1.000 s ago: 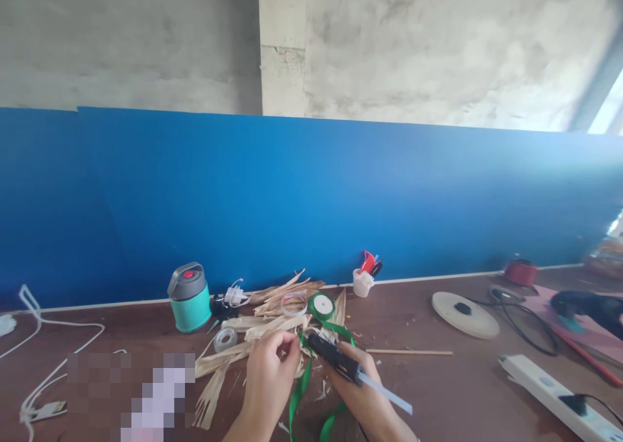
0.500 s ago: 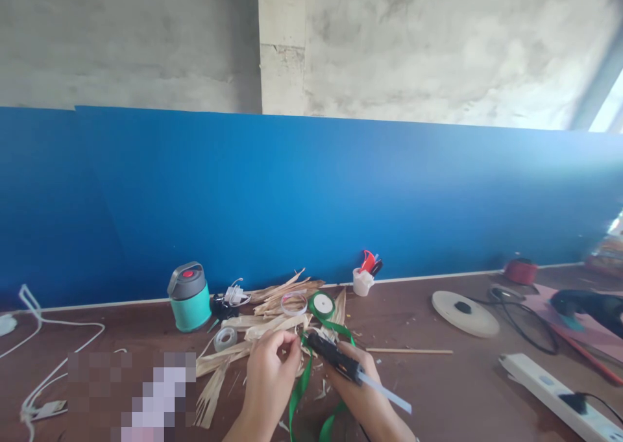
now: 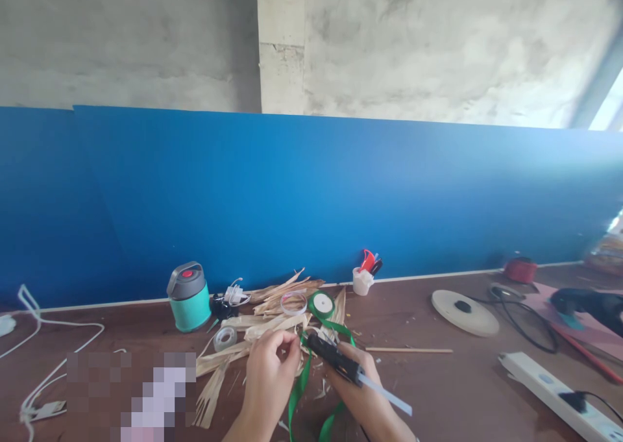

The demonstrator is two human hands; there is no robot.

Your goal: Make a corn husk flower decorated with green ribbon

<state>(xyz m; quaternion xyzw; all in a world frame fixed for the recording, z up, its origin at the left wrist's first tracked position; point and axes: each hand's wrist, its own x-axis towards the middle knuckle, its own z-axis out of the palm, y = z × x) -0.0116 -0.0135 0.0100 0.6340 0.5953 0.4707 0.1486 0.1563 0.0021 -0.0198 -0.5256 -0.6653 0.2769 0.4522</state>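
My right hand [image 3: 363,390] grips a black glue gun [image 3: 335,357] with a clear glue stick [image 3: 387,394] jutting out of its back end. Its nozzle points left toward my left hand [image 3: 267,377]. The fingers of my left hand are pinched together just beside that nozzle, on something too small to make out. A green ribbon [image 3: 300,390] hangs down between my hands and runs up to a green ribbon spool [image 3: 322,306]. Dried straw-coloured leaf strips [image 3: 253,338] lie under and behind both hands.
On the brown table stand a teal jar [image 3: 189,297], a clear tape roll [image 3: 225,339] and a white cup of pens [image 3: 363,280]. A round white disc [image 3: 464,312], a power strip [image 3: 559,393] and black cables [image 3: 525,325] lie right. White cords [image 3: 43,338] lie left.
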